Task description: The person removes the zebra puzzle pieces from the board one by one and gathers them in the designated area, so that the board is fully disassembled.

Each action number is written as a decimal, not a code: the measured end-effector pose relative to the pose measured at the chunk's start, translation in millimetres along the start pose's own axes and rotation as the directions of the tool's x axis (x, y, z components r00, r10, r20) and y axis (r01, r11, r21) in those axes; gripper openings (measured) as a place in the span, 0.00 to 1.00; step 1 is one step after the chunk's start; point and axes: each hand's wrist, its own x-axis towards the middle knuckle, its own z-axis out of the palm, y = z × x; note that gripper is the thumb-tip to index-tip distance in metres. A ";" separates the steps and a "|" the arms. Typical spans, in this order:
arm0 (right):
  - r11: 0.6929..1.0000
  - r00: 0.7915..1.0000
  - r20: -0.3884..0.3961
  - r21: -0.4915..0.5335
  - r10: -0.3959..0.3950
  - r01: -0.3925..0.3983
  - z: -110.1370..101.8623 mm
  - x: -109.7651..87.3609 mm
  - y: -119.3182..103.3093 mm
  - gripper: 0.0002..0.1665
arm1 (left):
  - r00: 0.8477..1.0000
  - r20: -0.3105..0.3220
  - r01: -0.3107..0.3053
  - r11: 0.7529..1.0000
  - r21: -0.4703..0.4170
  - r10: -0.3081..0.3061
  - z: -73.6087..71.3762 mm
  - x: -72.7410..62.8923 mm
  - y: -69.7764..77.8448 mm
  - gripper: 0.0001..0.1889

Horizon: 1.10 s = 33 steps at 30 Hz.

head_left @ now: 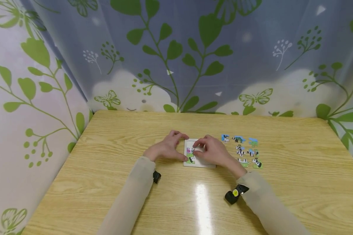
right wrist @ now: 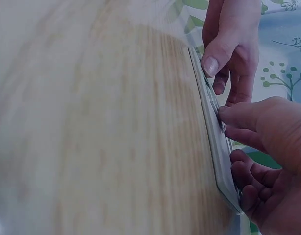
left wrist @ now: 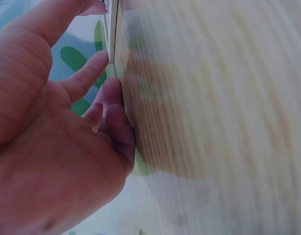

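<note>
A small white puzzle tray [head_left: 200, 165] lies flat on the table between the two hands. Colourful zebra-patterned pieces [head_left: 189, 160] fill part of its left end. My left hand [head_left: 166, 147] holds the tray at that end, thumb near the lower corner and a finger at the upper one. Over the tray, my right hand [head_left: 214, 150] pinches a puzzle piece [right wrist: 222, 128] between thumb and index finger, right at the placed pieces; its other fingers rest along the tray's edge in the right wrist view. The fingers hide most of that piece.
Several loose puzzle pieces [head_left: 240, 150] with blue, green and zebra prints lie on the wooden table [head_left: 111, 143] just right of the tray, partly behind the right wrist. A leaf-patterned curtain [head_left: 188, 65] hangs along the table's back edge. Both wrists carry black straps.
</note>
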 end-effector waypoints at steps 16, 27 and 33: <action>0.989 0.999 0.012 0.139 0.041 -0.043 1.5 -1.7 -0.5 0.08 | 0.999 -0.021 0.041 0.999 -0.028 -0.041 0.9 -0.5 3.3 0.42; 0.916 0.994 0.010 0.388 0.107 -0.102 -3.0 -2.6 0.3 0.06 | 0.998 -0.025 0.054 0.998 -0.029 -0.055 0.4 0.4 4.3 0.43; 0.893 0.992 0.024 0.433 0.125 -0.124 -11.5 -6.0 6.9 0.09 | 0.997 -0.020 0.070 0.997 -0.038 -0.071 1.0 0.4 5.3 0.42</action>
